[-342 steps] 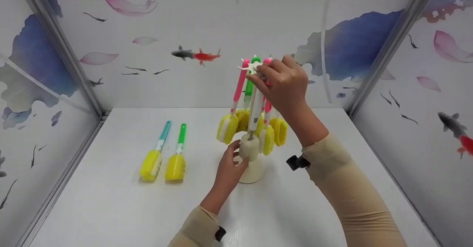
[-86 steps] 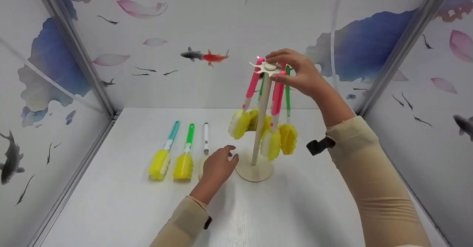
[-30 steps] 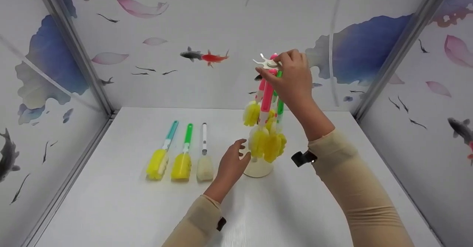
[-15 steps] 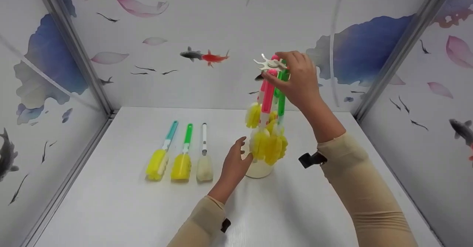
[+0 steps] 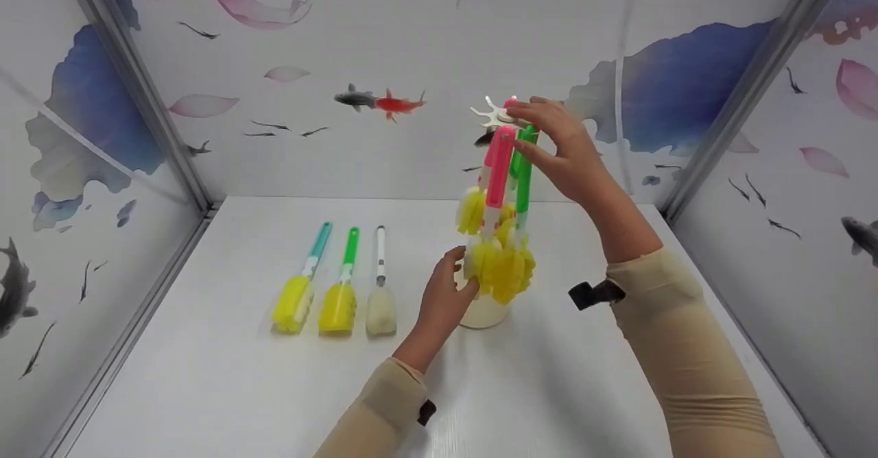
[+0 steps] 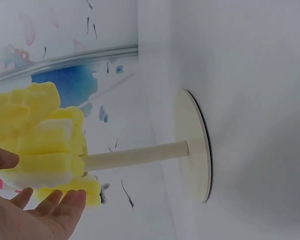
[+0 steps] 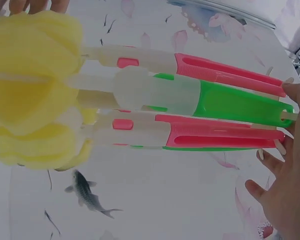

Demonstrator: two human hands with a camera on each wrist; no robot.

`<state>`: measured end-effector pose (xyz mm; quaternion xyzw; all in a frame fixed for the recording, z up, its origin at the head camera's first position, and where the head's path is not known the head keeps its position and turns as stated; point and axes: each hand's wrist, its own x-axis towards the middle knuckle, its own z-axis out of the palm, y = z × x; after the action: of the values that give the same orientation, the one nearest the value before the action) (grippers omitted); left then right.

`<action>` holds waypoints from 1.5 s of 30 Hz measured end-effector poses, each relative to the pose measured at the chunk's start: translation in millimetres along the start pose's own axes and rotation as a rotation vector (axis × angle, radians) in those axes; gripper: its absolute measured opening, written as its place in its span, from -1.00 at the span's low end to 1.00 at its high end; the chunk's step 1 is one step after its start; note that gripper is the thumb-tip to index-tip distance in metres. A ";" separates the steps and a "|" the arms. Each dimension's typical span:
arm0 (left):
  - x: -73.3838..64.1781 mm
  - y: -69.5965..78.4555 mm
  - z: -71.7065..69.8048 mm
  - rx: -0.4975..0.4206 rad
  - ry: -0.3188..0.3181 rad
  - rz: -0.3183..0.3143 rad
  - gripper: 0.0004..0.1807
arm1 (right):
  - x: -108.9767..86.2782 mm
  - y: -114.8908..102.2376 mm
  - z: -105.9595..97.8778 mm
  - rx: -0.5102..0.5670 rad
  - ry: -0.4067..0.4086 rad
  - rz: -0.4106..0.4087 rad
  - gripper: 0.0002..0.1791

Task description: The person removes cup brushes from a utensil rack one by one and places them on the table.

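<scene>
In the head view, several bottle brushes hang by their pink and green handles from a cream stand, its spoked hook top bearing them; a pink-handled brush faces me beside a green-handled one. My left hand lies around the left side of a yellow-and-white sponge head, fingers spread and loosely bent, thumb close against it. My right hand is at the hook top's right side, its fingers over the rim and thumb near the handle ends. The left wrist view shows the stand's post and round base.
Left of the stand, three brushes lie side by side on the white table: a blue-handled one, a green-handled one and a white one with a pale head. Printed panels enclose the table at back and sides.
The white brush, earlier on the stand, now lies beside the other two. The stand's top has turned. Lately my left hand moved up to the sponge head and my right hand drew slightly right, loosening.
</scene>
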<state>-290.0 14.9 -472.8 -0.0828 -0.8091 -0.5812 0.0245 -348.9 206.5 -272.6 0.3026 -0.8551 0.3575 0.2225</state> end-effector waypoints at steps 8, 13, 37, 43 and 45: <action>2.8 8.7 6.5 0.008 0.022 0.079 -0.33 | -1.8 4.6 1.0 0.034 0.051 -0.029 -0.55; 4.9 11.4 7.6 0.105 0.072 0.135 -0.31 | -0.1 4.4 3.8 0.030 0.068 -0.018 -0.54; -2.8 10.2 2.2 0.240 0.255 0.382 -0.50 | 1.0 3.6 4.6 0.067 0.062 -0.002 -0.56; -6.5 12.1 0.1 0.245 0.272 0.426 -0.50 | 0.5 3.2 4.7 0.064 0.068 -0.007 -0.56; -8.5 12.5 -1.1 0.243 0.278 0.442 -0.50 | 0.4 2.9 4.6 0.065 0.065 -0.006 -0.56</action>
<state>-279.7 16.9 -461.9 -0.1730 -0.8241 -0.4663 0.2711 -351.9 204.6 -276.7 0.3006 -0.8345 0.3938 0.2413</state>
